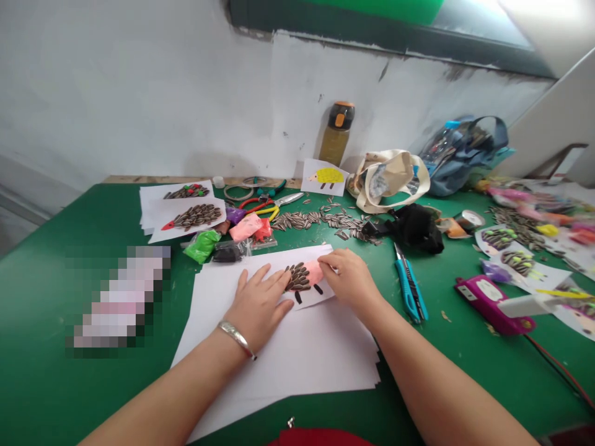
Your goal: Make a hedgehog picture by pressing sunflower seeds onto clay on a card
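A small paper card point(305, 302) lies on a stack of white sheets point(297, 359). It bears a pink clay shape point(314, 272) with striped sunflower seeds point(299, 277) set on its left part and two black clay legs below. My left hand point(258, 303), with a silver bangle at the wrist, lies spread on the card's left side and the sheets, its fingertips by the seeds. At the right end of the pink clay, my right hand point(348, 279) has its thumb and fingers pinched together; whatever is between them is hidden.
Loose seeds point(297, 220), bagged clay point(201, 246), pliers point(288, 199) and finished seed cards point(188, 218) lie behind the sheets. A blue cutter point(410, 288) and magenta glue gun point(495, 306) lie right. A bottle point(335, 133) stands by the wall.
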The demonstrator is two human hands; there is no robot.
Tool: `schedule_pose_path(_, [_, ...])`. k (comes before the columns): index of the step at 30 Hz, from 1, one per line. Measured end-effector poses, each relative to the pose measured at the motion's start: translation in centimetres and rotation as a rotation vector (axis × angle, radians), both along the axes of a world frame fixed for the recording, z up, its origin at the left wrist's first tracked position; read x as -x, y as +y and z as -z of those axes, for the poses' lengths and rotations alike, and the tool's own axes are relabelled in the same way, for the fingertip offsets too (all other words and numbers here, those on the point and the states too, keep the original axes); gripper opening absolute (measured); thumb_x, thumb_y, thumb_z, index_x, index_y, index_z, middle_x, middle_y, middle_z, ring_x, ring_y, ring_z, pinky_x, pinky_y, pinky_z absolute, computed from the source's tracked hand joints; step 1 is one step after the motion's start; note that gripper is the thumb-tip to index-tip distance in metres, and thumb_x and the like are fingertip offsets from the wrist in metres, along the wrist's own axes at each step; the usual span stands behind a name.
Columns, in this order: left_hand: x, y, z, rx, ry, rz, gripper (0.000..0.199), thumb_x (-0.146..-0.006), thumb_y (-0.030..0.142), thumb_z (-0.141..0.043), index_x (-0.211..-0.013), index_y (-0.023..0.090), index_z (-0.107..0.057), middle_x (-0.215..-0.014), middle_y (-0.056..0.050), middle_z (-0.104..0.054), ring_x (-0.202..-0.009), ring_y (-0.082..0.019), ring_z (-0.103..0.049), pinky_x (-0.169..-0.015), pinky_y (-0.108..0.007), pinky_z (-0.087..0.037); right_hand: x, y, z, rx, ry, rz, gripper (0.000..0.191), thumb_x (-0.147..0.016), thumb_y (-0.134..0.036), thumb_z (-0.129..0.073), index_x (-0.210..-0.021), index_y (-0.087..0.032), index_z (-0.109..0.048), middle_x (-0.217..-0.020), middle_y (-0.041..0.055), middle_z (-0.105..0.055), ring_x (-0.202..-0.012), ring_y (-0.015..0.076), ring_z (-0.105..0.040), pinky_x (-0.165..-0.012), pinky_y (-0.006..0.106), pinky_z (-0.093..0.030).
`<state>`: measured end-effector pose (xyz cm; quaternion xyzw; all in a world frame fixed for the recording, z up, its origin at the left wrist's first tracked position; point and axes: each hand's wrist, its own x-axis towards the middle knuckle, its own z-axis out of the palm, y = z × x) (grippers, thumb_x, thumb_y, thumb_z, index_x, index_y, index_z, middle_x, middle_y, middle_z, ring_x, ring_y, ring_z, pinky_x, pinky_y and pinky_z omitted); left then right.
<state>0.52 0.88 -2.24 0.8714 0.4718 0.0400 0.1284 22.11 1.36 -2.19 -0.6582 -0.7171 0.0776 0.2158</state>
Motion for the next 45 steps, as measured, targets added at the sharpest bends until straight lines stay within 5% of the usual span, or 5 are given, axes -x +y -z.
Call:
schedule_pose_path(5, [0.5,0.2,0.2,-0.018,-0.034,0.016,0.047,-0.090,0.030,-0.053,-0.135,0.022,-0.049,-0.137,-0.009,-0.055,-0.136,-0.035,-0.036,-0.107,-0.067,-0.024,-3.3,4.2,-1.8,-0.007,-0.181,0.129,0.030,-0.087,-0.019,-0.046,-0.086,-0.022,-0.075,-0.086,0.0047,-0.069,-0.088,0.0185,-0.058,-0.076,0.027,-0.038])
schedule_pose_path(11, [1.0,0.4,0.7,-0.034,-0.061,0.041,0.045,-0.089,0.031,-0.053,-0.134,0.023,-0.050,-0.137,-0.009,-0.056,-0.135,-0.035,-0.037,-0.107,-0.067,-0.025,-4.9,7.8,-0.6,0.107,-0.379,0.197,0.032,-0.086,-0.018,-0.046,-0.101,-0.025,-0.074,-0.106,0.0065,-0.069,-0.095,0.0209,-0.059,-0.074,0.029,-0.038])
schedule_pose_path(34, [0.8,0.3,0.5,-0.027,-0.047,0.034,0.044,-0.090,0.032,-0.051,-0.133,0.022,-0.051,-0.137,-0.009,-0.055,-0.136,-0.034,-0.036,-0.108,-0.066,-0.023,-2.0,5.3,0.8,0.055,-0.520,0.014,0.023,-0.088,-0.007,-0.039,-0.097,-0.016,-0.058,-0.097,0.0120,-0.062,-0.094,0.0247,-0.052,-0.078,0.035,-0.030])
schedule_pose_path(42, [0.8,0.3,0.7,-0.040,-0.066,0.023,0.045,-0.089,0.032,-0.051,-0.134,0.024,-0.051,-0.136,-0.010,-0.056,-0.135,-0.035,-0.037,-0.107,-0.066,-0.024,-1.3,1.9,-1.3,0.018,0.112,-0.041,0.020,-0.092,-0.026,-0.041,-0.093,-0.022,-0.061,-0.079,0.0004,-0.065,-0.071,0.0149,-0.055,-0.065,0.025,-0.037])
schedule_pose_path(45, [0.7,0.3,0.6,-0.026,-0.056,0.025,0.046,-0.089,0.032,-0.052,-0.134,0.023,-0.050,-0.138,-0.009,-0.055,-0.136,-0.035,-0.036,-0.107,-0.067,-0.024,-0.6,-0.2,-1.7,0.099,0.290,-0.084,0.017,-0.087,-0.026,-0.048,-0.087,-0.025,-0.064,-0.075,-0.0040,-0.065,-0.068,0.0125,-0.056,-0.078,0.027,-0.040])
